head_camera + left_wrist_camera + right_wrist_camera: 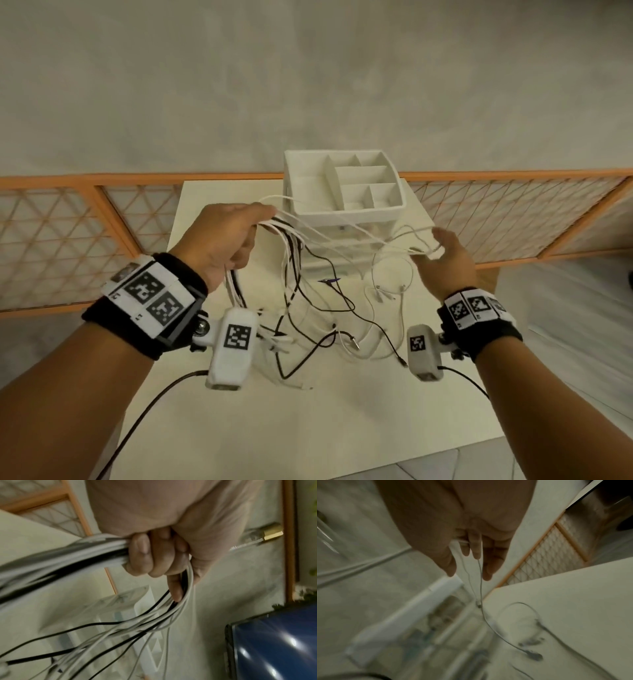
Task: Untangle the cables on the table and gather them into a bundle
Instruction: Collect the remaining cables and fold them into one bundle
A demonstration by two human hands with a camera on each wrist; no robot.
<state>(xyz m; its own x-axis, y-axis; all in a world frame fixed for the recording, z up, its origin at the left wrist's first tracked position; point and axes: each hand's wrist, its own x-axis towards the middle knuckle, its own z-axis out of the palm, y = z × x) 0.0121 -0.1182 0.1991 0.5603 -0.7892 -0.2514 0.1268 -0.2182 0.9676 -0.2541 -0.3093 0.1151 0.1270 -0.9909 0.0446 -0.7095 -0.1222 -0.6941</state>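
Observation:
My left hand [239, 229] is raised over the table's left side and grips a bundle of white and black cables [85, 555], its fingers [142, 553] curled round them. The loose ends hang from it into a tangle [308, 308] on the white table [308, 428]. Several white cables [342, 236] stretch from this hand across to my right hand [442, 250], which pinches their looped end [432, 253]. In the right wrist view a thin white cable [480, 581] drops from the right hand's fingers [475, 547] to the earphone leads [532, 654] on the table.
A white compartment organizer [349, 214] on a small drawer unit stands at the table's back, just behind the stretched cables. An orange-framed lattice fence [68, 233] runs behind the table. A glossy blue object [274, 642] lies off to one side. Black camera leads [154, 404] trail off the near edge.

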